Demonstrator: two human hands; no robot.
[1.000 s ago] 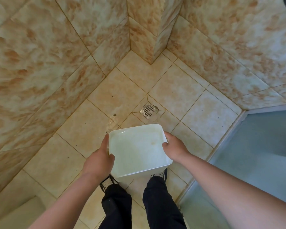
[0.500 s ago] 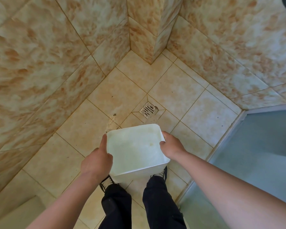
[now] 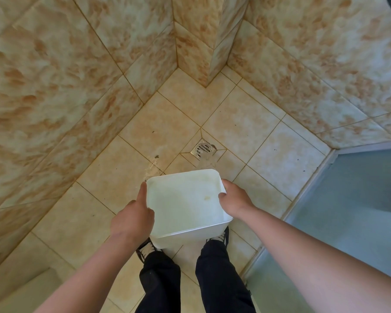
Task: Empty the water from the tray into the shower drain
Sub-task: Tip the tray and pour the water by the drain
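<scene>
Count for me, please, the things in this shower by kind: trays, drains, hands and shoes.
White square plastic tray: 1
Round metal floor drain: 1
Hands, left hand and right hand, each with a grip on the tray: 2
Black shoes, partly hidden, and: 2
Total: 6

No readable text, label or number shows anywhere (tiles and all).

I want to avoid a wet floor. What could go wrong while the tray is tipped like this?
The white tray pours from its far edge, short of the drain, so water may spread over the floor tiles. The shoes stand right under it and may get splashed. Left hand and right hand grip only the rims.
</scene>
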